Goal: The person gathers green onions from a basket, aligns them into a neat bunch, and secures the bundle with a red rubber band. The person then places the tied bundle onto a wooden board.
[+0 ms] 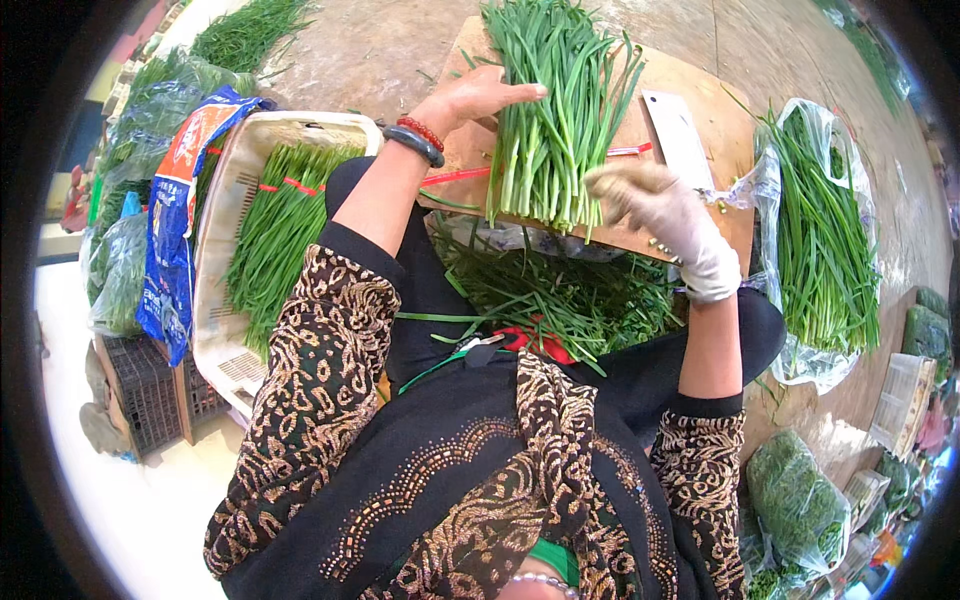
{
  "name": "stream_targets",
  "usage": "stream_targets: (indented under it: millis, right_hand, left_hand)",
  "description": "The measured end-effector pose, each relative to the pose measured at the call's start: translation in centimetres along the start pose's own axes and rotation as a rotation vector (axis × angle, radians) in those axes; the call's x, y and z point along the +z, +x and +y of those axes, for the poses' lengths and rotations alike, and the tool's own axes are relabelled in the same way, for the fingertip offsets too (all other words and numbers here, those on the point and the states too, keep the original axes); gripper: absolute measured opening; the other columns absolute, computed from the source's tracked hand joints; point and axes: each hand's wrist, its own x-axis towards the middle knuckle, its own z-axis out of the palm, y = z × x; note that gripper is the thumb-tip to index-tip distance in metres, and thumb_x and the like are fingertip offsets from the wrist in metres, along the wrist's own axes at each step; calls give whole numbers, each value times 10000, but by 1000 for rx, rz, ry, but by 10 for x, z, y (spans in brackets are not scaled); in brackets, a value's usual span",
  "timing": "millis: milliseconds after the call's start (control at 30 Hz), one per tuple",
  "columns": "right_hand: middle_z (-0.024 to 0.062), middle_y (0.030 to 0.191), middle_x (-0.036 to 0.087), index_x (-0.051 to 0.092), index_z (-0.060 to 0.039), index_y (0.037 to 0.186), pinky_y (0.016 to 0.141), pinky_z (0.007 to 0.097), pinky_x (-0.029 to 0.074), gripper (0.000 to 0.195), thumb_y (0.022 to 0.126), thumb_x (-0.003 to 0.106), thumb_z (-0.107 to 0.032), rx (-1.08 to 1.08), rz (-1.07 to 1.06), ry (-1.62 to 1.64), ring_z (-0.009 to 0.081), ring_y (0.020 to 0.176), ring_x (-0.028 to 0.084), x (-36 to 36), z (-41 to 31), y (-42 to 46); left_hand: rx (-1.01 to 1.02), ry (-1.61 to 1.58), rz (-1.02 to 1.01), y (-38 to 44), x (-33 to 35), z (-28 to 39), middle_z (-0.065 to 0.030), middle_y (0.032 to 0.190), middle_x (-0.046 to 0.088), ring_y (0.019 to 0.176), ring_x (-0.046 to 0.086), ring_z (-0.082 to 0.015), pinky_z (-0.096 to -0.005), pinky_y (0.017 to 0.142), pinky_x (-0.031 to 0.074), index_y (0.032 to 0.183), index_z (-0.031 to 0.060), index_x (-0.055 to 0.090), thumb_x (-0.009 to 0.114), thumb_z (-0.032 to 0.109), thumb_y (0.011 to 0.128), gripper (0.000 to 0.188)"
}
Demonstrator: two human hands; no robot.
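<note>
A loose bunch of flat-leaved green stalks, apparently garlic chives [555, 120], lies on a wooden board [720, 105], its pale stem ends toward me. My bare left hand [484, 94] is at the bunch's left side, thumb laid across the leaves and the other fingers partly hidden. Beside the stem ends on the right is my right hand [649, 202] in a soiled white glove, blurred, its fingers bent close to the stalks. A red strip [457, 177] passes under the bunch and comes out on the right. Farther right on the board rests a cleaver blade [679, 135].
Red-banded bunches [292, 217] fill a white plastic crate [225, 300] at my left, beside a blue printed bag [176, 225]. More chives [825, 247] lie on clear plastic at right. Loose leaves [555, 292] heap below the board's near edge. Bagged greens [799, 495] stand lower right.
</note>
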Motion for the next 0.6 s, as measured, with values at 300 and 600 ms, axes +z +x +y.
stream_targets:
  millis: [300,600]
  right_hand:
    - [205,995,725,681,11,1173,860,421,556,391,992,597,-324,-165,438,-501,348,914,711,9,90,62]
    - [200,1118,725,711,-5,1159,911,394,546,375,938,684,-307,-241,409,-583,337,1032,700,16,82,67]
  left_hand:
    - [-54,234,174,-19,5,11,-118,880,725,743,709,-233,-366,741,578,1020,-33,706,539,486,1012,546]
    - [-1,346,186,9,9,-22,-331,1084,685,1044,666,-441,-481,915,509,1080,-99,695,492,554,979,692]
